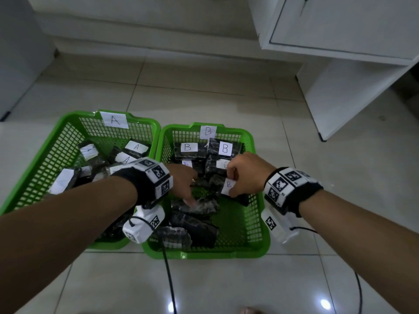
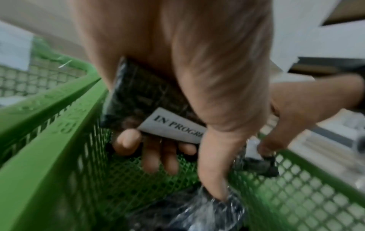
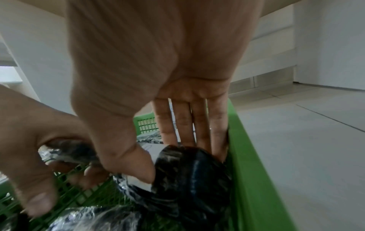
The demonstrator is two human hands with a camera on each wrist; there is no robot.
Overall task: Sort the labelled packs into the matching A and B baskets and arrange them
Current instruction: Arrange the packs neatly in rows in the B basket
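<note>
The floor is pale glossy tile, with a white cabinet standing at the far right and a white wall behind. Two green mesh baskets sit side by side on the tiles, their rims touching — the A basket on the left with A-labelled dark packs lying loosely in it, the B basket on the right with B-labelled packs in rows along its far wall and more dark packs heaped near the front.

Both hands reach into the B basket. The left hand has its fingers curled round a dark pack with a printed white label, held against the palm, while its thumb presses down on a plastic-wrapped pack on the basket floor. The right hand grips a B-labelled pack near the basket's right wall — thumb on the near face, fingers extended straight behind it.
</note>
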